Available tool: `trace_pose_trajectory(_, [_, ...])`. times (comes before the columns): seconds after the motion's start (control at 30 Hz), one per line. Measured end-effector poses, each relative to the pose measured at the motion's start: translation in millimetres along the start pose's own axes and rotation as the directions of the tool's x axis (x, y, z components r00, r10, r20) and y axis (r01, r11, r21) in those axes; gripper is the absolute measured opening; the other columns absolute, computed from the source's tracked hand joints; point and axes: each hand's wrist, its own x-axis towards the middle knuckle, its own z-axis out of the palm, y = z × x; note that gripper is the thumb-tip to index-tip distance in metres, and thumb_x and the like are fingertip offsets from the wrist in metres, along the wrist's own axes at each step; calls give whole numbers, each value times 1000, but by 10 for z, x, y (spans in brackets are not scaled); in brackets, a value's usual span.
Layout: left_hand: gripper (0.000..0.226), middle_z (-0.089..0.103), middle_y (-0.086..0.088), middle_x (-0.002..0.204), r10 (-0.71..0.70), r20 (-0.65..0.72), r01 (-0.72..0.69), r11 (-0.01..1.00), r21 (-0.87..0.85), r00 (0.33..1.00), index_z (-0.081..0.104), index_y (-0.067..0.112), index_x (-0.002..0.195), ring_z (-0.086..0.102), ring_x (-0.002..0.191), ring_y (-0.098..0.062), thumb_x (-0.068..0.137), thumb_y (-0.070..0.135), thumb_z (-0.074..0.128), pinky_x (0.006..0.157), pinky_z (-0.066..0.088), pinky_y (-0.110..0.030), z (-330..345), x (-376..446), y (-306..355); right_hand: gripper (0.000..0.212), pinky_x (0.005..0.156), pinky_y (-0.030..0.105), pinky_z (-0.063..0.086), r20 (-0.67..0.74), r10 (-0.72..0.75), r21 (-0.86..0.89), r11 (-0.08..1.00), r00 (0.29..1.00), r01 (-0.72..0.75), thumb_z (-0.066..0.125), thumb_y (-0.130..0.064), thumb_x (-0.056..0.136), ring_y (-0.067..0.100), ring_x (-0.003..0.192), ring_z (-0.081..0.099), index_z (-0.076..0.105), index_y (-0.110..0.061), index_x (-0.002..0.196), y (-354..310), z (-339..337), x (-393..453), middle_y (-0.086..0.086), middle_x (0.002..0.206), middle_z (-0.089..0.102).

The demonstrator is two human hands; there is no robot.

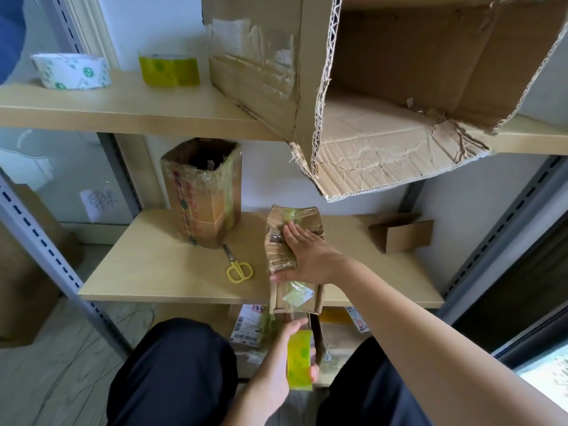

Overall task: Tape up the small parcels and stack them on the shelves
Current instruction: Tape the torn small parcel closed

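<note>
The left hand, clasping a yellow tape roll below the shelf, draws tape taut while the right hand presses flat, steadying the parcel on it.

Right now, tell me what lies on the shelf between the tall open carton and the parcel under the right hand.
In the head view, yellow-handled scissors lie flat on the middle shelf, between the tall carton and the parcel.

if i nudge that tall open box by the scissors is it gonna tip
Probably, if pushed high: the tall box stands on a narrow end. It looks open and empty, so likely light. Its tape-wrapped sides may be slippery.
</note>
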Motion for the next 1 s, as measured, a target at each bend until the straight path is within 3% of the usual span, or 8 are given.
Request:
trace_pose_trajectory(0.1, [36, 54, -17, 81, 6, -21, -6, 999, -33, 1000, 63, 11, 124, 52, 53, -26, 99, 24, 42, 47, 44, -29, -24, 8, -1, 120, 120, 29, -6, -4, 6, -2, 1000, 1000, -6, 47, -80, 81, 18, 152, -13, -14, -11, 156, -4, -10, -6, 7, 164, -18])
trace_pose_trajectory(0.3, [21, 58, -24, 108, 30, -163, -6, 989, 145, 986, 53, 18, 121, 60, 54, -28, 103, 27, 51, 51, 52, -34, -49, 216, 139, 120, 121, 30, -7, -6, 6, -15, 1000, 1000, -6, 46, -82, 80, 18, 152, -14, -15, -11, 156, -5, 20, 5, 8, 164, -19])
trace_pose_trajectory(0.6, [28, 62, -21, 97, 118, -145, -100, 987, 127, 982, 57, -1, 113, 63, 54, -28, 95, 20, 64, 50, 56, -34, -63, 303, 206, 122, 122, 33, -3, 23, -16, -31, 999, 1000, 17, 60, -71, 82, 22, 152, -12, -14, -7, 156, -2, -21, 16, 11, 164, -17])
trace_pose_trajectory(0.67, [28, 64, -22, 95, 159, -164, -132, 978, 163, 974, 57, -3, 112, 64, 55, -27, 96, 20, 64, 51, 56, -34, -46, 233, 228, 116, 122, 35, 1, 25, -9, -29, 1000, 1000, 10, 57, -69, 85, 26, 153, -7, -9, -5, 156, -23, -66, 7, 14, 165, -10])
trace_pose_trajectory(0.73, [26, 66, -21, 93, 214, -166, -171, 955, 242, 963, 59, -1, 109, 66, 58, -27, 97, 22, 63, 56, 57, -35, -12, 123, 315, 105, 120, 39, 19, 10, -7, -16, 1000, 1000, 7, 55, -67, 87, 31, 150, 16, 8, -4, 156, -47, -161, -2, 15, 162, 17])
trace_pose_trajectory(0.83, [26, 68, -8, 85, 375, -166, -246, 825, 509, 912, 68, 7, 93, 65, 73, -19, 97, 32, 62, 73, 49, -31, 25, -92, 493, 68, 91, 33, 46, -189, -4, 46, 999, 982, 13, 61, -64, 86, 27, 120, 56, 46, -20, 136, -68, -393, -62, 5, 127, 60])
trace_pose_trajectory(0.9, [30, 69, 0, 81, 442, -163, -288, 780, 555, 882, 71, 7, 88, 63, 80, -15, 95, 36, 65, 75, 46, -27, 66, -295, 602, 59, 75, 32, 43, -275, 50, -51, 996, 960, -66, 56, -68, 86, 26, 106, 61, 55, -22, 121, -123, -553, -120, 2, 107, 64])
trace_pose_trajectory(1.0, [42, 75, 2, 82, 424, -197, -265, 802, 535, 884, 74, 15, 88, 71, 81, -23, 75, 55, 72, 81, 54, -37, 176, -611, 753, 61, 64, 33, 37, -346, 106, -199, 963, 932, -183, 41, -73, 89, 29, 95, 65, 56, -16, 106, -252, -607, -154, 4, 93, 65])
